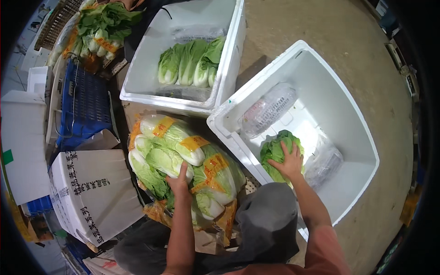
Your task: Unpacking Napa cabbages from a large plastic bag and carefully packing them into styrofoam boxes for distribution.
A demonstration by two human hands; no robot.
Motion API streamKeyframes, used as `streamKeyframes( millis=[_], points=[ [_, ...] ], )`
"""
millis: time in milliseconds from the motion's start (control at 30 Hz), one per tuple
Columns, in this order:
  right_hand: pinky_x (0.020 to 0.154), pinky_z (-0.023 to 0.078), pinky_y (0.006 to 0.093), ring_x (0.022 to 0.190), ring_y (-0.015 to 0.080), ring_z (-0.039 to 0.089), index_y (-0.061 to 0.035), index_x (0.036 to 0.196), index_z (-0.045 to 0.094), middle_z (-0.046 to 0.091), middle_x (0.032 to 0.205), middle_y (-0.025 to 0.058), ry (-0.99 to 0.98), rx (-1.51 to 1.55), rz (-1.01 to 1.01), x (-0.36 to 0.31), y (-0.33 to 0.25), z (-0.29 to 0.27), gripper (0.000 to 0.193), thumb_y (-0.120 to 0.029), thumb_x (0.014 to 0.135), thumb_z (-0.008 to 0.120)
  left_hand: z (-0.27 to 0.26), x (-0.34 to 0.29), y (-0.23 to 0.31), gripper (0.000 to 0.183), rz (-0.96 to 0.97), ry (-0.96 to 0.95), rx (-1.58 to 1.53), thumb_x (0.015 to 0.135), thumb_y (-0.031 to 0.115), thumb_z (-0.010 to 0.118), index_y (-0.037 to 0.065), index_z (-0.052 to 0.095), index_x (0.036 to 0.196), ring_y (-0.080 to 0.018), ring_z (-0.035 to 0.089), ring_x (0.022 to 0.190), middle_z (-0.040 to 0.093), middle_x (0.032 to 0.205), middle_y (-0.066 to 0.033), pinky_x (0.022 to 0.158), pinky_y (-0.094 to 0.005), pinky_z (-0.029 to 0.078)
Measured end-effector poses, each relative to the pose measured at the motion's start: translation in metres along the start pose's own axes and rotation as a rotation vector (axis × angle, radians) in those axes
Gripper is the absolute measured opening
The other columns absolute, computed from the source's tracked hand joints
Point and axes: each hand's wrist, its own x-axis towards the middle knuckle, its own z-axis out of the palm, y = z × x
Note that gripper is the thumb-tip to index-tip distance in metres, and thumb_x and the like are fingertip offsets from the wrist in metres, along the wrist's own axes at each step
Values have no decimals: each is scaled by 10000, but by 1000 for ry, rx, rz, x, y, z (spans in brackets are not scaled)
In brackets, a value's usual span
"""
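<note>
In the right white foam box (pixel 355 137), a green napa cabbage (pixel 270 158) lies against the near left wall. My right hand (pixel 292 164) grips it from above, fingers and thumb spread around its leaves. To the left, a large clear bag with orange printed tape (pixel 215 167) holds several pale napa cabbages (pixel 213 204). My left hand (pixel 179 182) is closed at the near end of a loose-leaved cabbage (pixel 166 160) lying on top of this pile. Its thumb shows; most of its fingers are hidden.
A second foam box (pixel 137 85) at the back holds several upright cabbages (pixel 189 64). Wrapped clear bottle-like packs (pixel 269 109) lie inside the right box. At left stand a blue crate (pixel 87 103) and a printed white box (pixel 98 192). Leafy greens (pixel 107 23) are piled beyond.
</note>
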Motion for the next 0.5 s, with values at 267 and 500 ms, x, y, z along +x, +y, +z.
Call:
streamKeyframes(
  millis=[267,500],
  points=[
    [988,404,605,1305,442,420,-220,1423,512,389,1454,247,109,-61,-144,-4,7,19,837,-650,734,715,-2,1,0,926,-10,-24,-40,737,282,901,-23,330,1399,-271,564,1154,526,1323,-169,994,-397,468],
    [945,424,579,1241,444,467,-218,1417,525,427,1429,248,147,-110,-118,0,-3,15,812,-627,741,716,-1,11,13,585,19,-50,-58,789,210,855,-33,576,1242,-242,669,957,666,1141,-144,845,-388,555]
  ],
)
